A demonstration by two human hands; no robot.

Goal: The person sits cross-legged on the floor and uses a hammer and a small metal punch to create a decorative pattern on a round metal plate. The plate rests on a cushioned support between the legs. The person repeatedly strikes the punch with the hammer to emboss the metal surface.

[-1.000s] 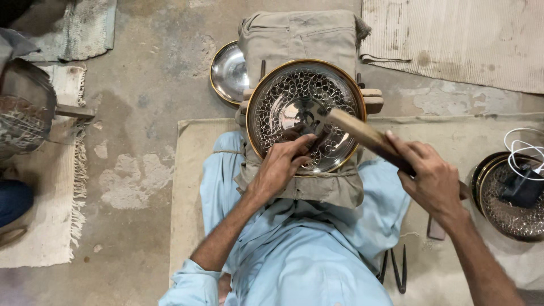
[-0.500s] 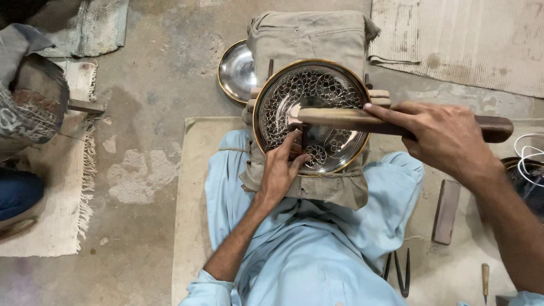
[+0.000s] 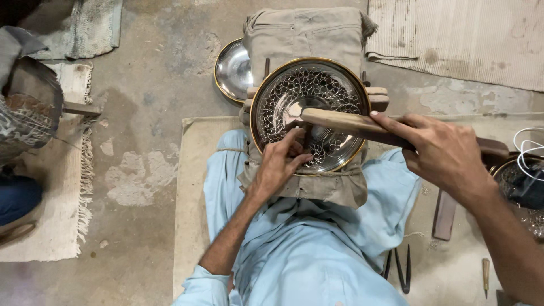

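A round engraved metal plate (image 3: 334,90) with a gold rim rests on a cloth-covered block (image 3: 300,28) in front of my lap. My left hand (image 3: 280,164) sits on the plate's near part and pinches a thin dark chisel (image 3: 305,136) upright against the metal. My right hand (image 3: 445,153) grips a long wooden mallet (image 3: 340,120) by its handle. The mallet lies level across the plate, its pale head just above the chisel top.
A plain shiny plate (image 3: 232,71) lies behind the block at the left. Another engraved plate (image 3: 521,198) with a white cord is at the right edge. Dark tongs (image 3: 399,269) and a small tool (image 3: 485,275) lie on the mat. A person's sleeve (image 3: 25,113) is at far left.
The mallet has swung from a raised slant down to level over the plate. My left hand has stayed on the plate with the chisel. The view has shifted slightly.
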